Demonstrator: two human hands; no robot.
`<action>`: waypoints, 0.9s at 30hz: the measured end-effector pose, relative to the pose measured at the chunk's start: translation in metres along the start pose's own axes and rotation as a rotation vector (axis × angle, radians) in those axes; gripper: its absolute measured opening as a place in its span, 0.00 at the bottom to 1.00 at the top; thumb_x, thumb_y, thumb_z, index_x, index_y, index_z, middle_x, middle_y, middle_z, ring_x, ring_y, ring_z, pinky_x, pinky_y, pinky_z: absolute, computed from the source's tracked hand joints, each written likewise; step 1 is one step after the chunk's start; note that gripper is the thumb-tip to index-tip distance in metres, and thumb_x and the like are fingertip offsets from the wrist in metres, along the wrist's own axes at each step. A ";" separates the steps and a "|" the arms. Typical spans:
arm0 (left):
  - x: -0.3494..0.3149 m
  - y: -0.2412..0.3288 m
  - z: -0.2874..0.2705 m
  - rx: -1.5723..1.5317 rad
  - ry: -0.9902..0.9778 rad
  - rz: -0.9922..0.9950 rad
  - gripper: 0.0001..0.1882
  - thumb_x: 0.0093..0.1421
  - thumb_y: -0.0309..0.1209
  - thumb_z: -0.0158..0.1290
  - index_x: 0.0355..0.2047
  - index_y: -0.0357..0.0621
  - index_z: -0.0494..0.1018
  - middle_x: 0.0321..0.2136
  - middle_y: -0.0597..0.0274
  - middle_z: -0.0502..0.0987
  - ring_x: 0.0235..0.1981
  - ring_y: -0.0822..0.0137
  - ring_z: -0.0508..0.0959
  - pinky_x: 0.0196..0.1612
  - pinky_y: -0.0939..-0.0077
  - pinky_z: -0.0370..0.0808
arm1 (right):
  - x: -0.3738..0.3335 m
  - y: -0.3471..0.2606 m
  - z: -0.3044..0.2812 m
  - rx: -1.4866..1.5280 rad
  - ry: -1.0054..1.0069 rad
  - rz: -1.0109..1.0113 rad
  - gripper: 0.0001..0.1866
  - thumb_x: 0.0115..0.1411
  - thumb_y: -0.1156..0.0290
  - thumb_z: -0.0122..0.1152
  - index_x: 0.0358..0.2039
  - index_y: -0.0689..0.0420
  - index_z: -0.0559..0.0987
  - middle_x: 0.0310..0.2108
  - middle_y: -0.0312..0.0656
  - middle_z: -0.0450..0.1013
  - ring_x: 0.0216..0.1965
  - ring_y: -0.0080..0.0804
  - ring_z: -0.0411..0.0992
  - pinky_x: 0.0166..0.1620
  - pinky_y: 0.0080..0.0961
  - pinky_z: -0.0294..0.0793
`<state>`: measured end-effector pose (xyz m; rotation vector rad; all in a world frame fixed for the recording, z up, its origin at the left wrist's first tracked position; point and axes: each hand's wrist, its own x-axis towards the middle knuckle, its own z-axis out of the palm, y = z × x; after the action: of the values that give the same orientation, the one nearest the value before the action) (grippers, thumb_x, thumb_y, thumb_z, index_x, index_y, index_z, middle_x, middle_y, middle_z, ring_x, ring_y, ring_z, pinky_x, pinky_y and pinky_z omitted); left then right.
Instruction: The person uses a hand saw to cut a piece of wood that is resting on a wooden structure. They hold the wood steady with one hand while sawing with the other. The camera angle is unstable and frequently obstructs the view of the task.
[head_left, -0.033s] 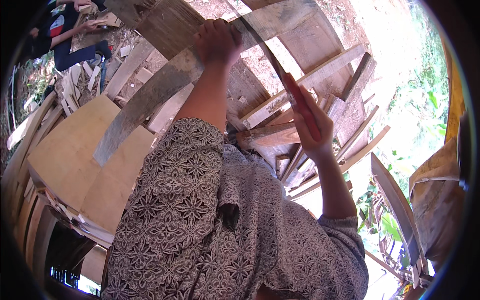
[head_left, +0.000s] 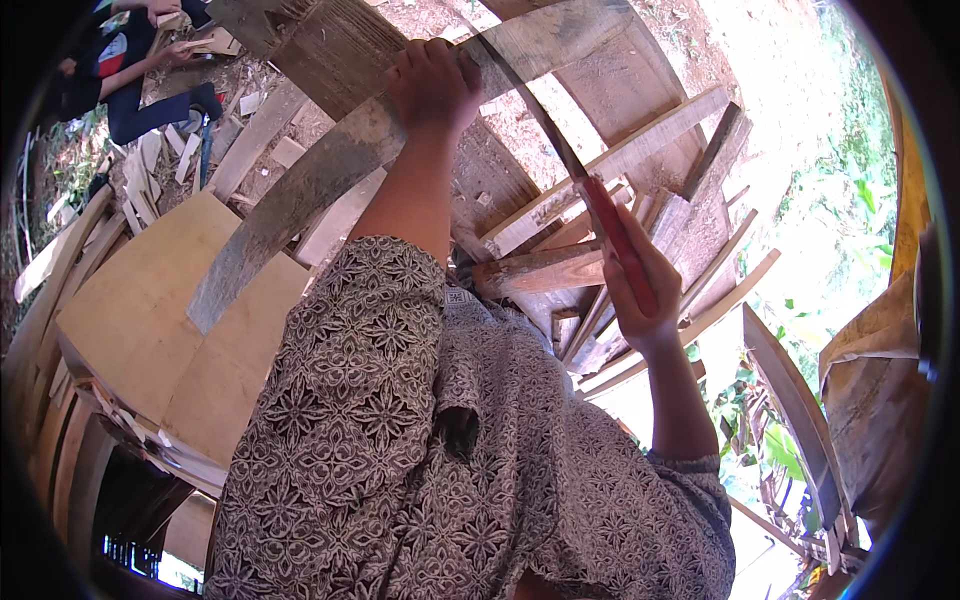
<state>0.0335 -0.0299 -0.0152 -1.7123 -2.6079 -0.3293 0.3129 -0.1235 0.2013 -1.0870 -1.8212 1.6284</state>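
A long grey-brown plank point(head_left: 300, 195) lies slantwise in front of me, from the pale panel at left up to the far right. My left hand point(head_left: 436, 88) presses on it, fingers curled over its far edge. Just right of those fingers, the thin dark blade of a handsaw point(head_left: 540, 115) crosses the plank at its upper edge. The saw's red handle is gripped by my right hand point(head_left: 648, 290), fingers wrapped round it. How deep the blade sits in the wood cannot be made out.
Below the plank, wide boards point(head_left: 340, 50) and loose timber offcuts point(head_left: 545, 272) overlap. A pale plywood panel point(head_left: 140, 290) stands at left. At upper left a person point(head_left: 125, 75) sits among wood scraps, hands on a small piece. Curved boards point(head_left: 790, 410) lean at right near plants.
My right hand has drawn the saw back toward me, down and slightly right. My left hand and the plank hold their place.
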 end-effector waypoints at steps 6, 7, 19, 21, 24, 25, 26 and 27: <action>0.000 0.008 -0.017 -0.040 -0.106 0.031 0.19 0.65 0.45 0.45 0.44 0.42 0.74 0.44 0.49 0.76 0.49 0.50 0.77 0.54 0.51 0.71 | 0.000 -0.005 -0.002 -0.155 0.101 0.151 0.28 0.65 0.83 0.48 0.66 0.70 0.66 0.60 0.57 0.72 0.63 0.40 0.70 0.67 0.33 0.64; 0.001 0.007 -0.020 -0.013 -0.138 0.034 0.20 0.65 0.45 0.46 0.43 0.42 0.74 0.44 0.50 0.76 0.49 0.51 0.76 0.53 0.52 0.70 | 0.035 0.020 0.011 -0.162 0.130 0.121 0.28 0.63 0.82 0.50 0.66 0.67 0.67 0.58 0.55 0.74 0.60 0.37 0.72 0.63 0.31 0.66; 0.001 0.000 -0.009 -0.044 0.010 0.008 0.21 0.67 0.46 0.42 0.41 0.41 0.75 0.45 0.50 0.76 0.48 0.51 0.77 0.52 0.51 0.72 | 0.009 0.008 0.010 0.055 0.025 0.011 0.32 0.64 0.89 0.39 0.71 0.66 0.57 0.71 0.59 0.57 0.73 0.47 0.55 0.74 0.40 0.53; -0.001 0.005 -0.008 -0.020 -0.017 0.011 0.21 0.67 0.46 0.42 0.40 0.41 0.75 0.44 0.50 0.77 0.47 0.51 0.77 0.52 0.51 0.72 | -0.035 -0.027 -0.007 -0.087 -0.018 0.137 0.31 0.65 0.88 0.41 0.70 0.66 0.58 0.70 0.60 0.58 0.73 0.50 0.55 0.74 0.41 0.52; -0.002 0.006 -0.002 -0.033 -0.034 0.035 0.20 0.67 0.47 0.44 0.40 0.41 0.74 0.43 0.50 0.75 0.48 0.52 0.74 0.51 0.51 0.69 | -0.028 -0.014 -0.003 -0.064 0.021 0.139 0.31 0.64 0.88 0.41 0.70 0.66 0.59 0.69 0.60 0.59 0.72 0.51 0.55 0.73 0.40 0.53; -0.002 0.003 -0.002 -0.040 -0.030 0.043 0.20 0.66 0.47 0.45 0.40 0.41 0.74 0.43 0.50 0.74 0.48 0.53 0.73 0.51 0.51 0.68 | -0.010 0.005 0.002 0.017 0.047 0.063 0.32 0.64 0.88 0.41 0.69 0.66 0.60 0.69 0.60 0.60 0.72 0.51 0.56 0.73 0.39 0.54; -0.004 0.004 -0.005 -0.036 -0.082 0.045 0.20 0.66 0.47 0.45 0.40 0.41 0.74 0.43 0.50 0.74 0.48 0.53 0.73 0.51 0.51 0.68 | 0.020 0.025 0.010 0.059 0.056 0.028 0.32 0.63 0.88 0.40 0.69 0.66 0.60 0.70 0.60 0.60 0.73 0.49 0.55 0.73 0.38 0.55; -0.002 0.007 -0.009 -0.027 -0.120 0.040 0.20 0.66 0.47 0.45 0.39 0.41 0.74 0.42 0.51 0.74 0.48 0.53 0.73 0.51 0.52 0.68 | 0.063 0.039 0.022 0.008 0.097 0.070 0.31 0.62 0.87 0.43 0.68 0.64 0.63 0.67 0.56 0.64 0.70 0.44 0.60 0.70 0.35 0.59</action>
<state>0.0401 -0.0309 -0.0050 -1.8463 -2.6578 -0.2711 0.2692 -0.0872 0.1489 -1.2175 -1.7312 1.5914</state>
